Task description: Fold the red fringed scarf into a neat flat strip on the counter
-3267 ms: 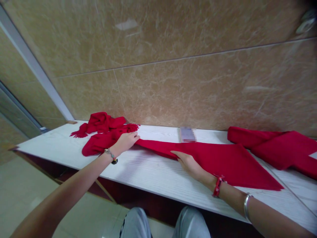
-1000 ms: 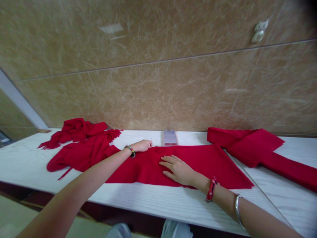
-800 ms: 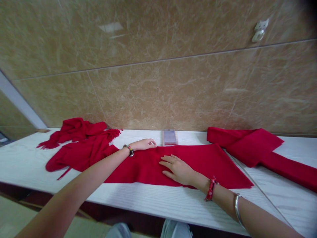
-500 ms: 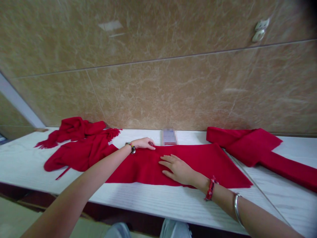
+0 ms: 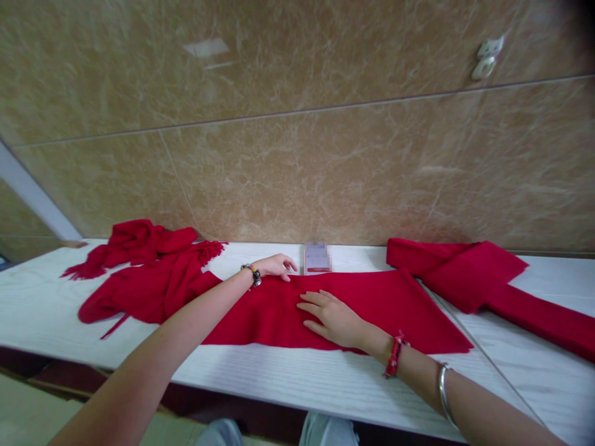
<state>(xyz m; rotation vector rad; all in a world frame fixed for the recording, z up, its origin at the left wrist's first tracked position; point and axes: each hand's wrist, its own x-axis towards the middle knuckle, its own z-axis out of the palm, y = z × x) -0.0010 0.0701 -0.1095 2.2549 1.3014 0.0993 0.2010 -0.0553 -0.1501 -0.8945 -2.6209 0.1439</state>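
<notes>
A red scarf (image 5: 376, 303) lies spread on the white table, its right end slanting to a point. My right hand (image 5: 333, 316) rests on the middle of it, palm down with the fingers spread. At the scarf's far edge, my left hand (image 5: 275, 266) hovers or lightly touches, fingers apart and curved, with nothing seen between them. To the left, bunched red cloth (image 5: 153, 285) joins or overlaps the spread part; my left forearm hides some of that area. Just beyond the far edge sits a small flat rectangular packet (image 5: 318, 257), its face blurred.
On the right a folded red cloth (image 5: 469, 272) trails off toward the table's right edge. Crumpled red fringed fabric (image 5: 144, 238) lies at the back left. A brown marbled wall (image 5: 297, 173) stands behind the white table (image 5: 260, 371). A cat-shaped hook (image 5: 487, 57) is on the wall.
My left hand has shifted slightly right along the scarf's far edge, and its fingers have loosened and spread. My right hand stays in place on the scarf.
</notes>
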